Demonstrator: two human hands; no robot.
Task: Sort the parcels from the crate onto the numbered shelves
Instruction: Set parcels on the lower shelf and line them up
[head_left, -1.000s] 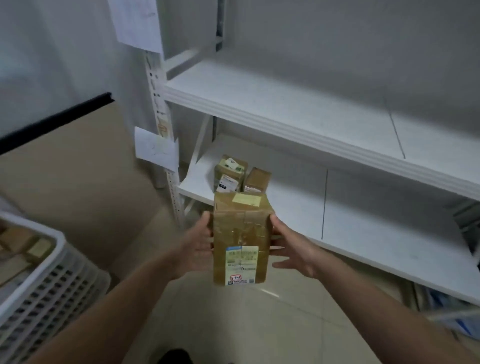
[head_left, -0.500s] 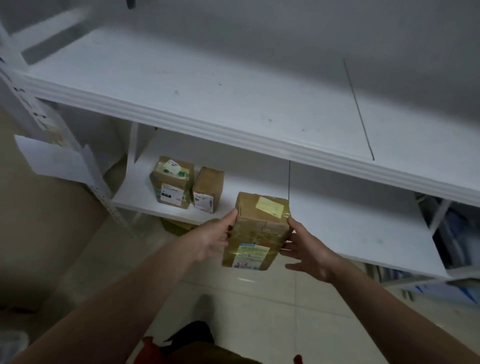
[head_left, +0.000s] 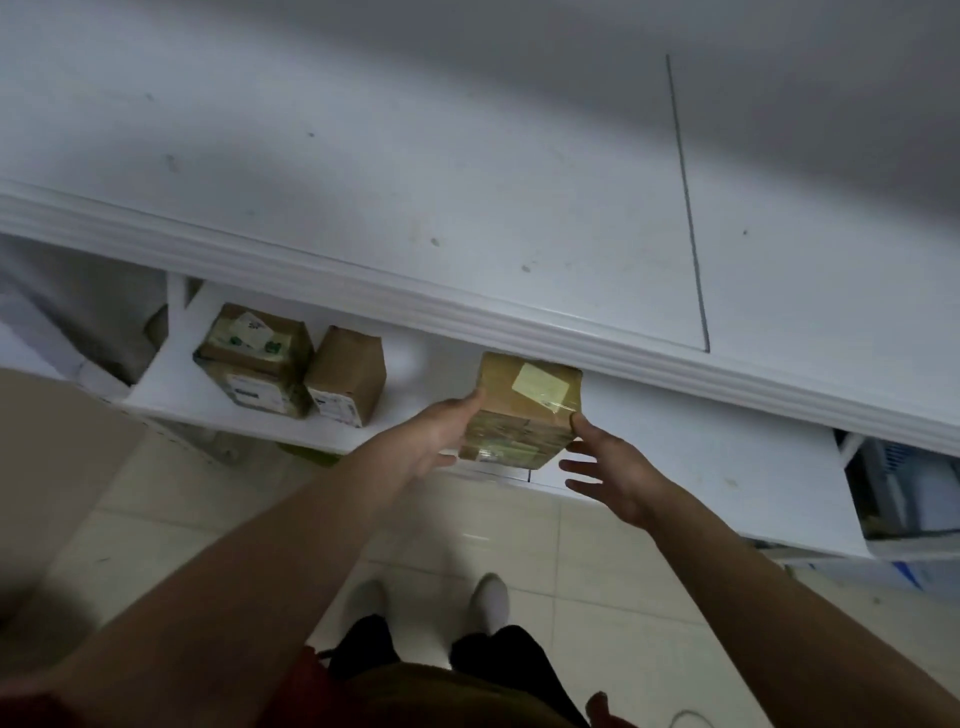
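Note:
A brown taped parcel (head_left: 524, 410) with a yellow sticker on top is at the front edge of the lower white shelf (head_left: 701, 457), its far end under the lip of the upper shelf (head_left: 415, 182). My left hand (head_left: 441, 431) presses straight fingers against its left side. My right hand (head_left: 608, 467) touches its right side, fingers spread and straight. Two other parcels stand further left on the same shelf, a larger taped one (head_left: 254, 358) and a smaller plain one (head_left: 345, 376).
The upper shelf juts out over the lower one and hides its back part. Bare shelf board stretches to the right of the held parcel. Blue and white items (head_left: 904, 493) sit beyond the shelf's right end. My feet (head_left: 488, 597) stand on the tiled floor.
The parcel has moved forward and down from in front of the shelves onto the lower shelf's front edge. The view has tilted down, and the crate at the left is out of view.

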